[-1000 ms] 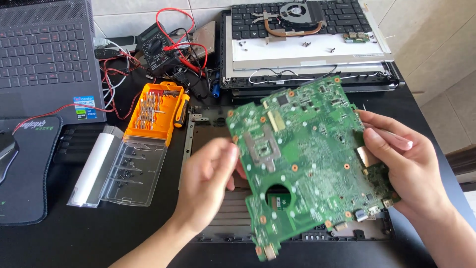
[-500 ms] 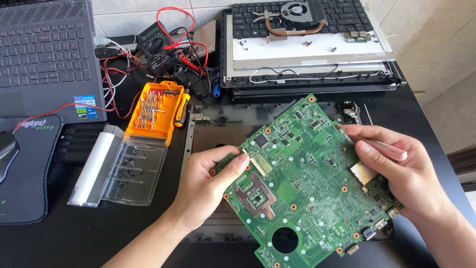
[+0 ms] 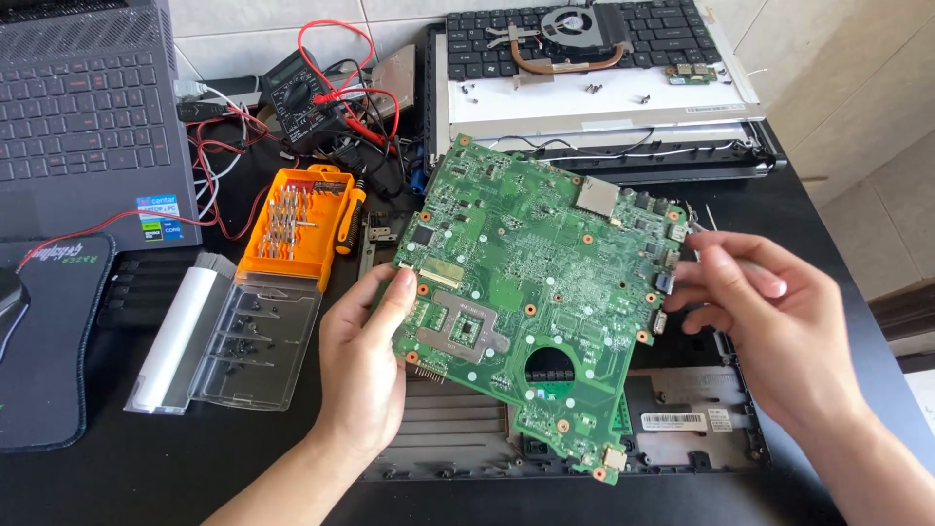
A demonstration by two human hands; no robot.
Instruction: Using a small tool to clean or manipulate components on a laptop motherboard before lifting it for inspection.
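Observation:
A green laptop motherboard [image 3: 531, 282] with a round cut-out and a square socket is held flat above a black laptop bottom case [image 3: 682, 429]. My left hand [image 3: 365, 365] grips its left edge, thumb on top near the socket. My right hand [image 3: 769, 331] pinches its right edge by the ports, fingers curled over the rim. Both hands are shut on the board.
An orange screwdriver bit set [image 3: 292, 226] with a clear lid [image 3: 248, 341] lies to the left. A multimeter [image 3: 297, 97] with red leads sits behind it. A dark laptop [image 3: 83, 117], a mouse pad [image 3: 44, 341] and a dismantled keyboard with a fan [image 3: 584, 39] surround the work spot.
The board has turned and swung from tilted toward me to lying flatter, its socket side now near my left hand. My right hand shifted to the port edge.

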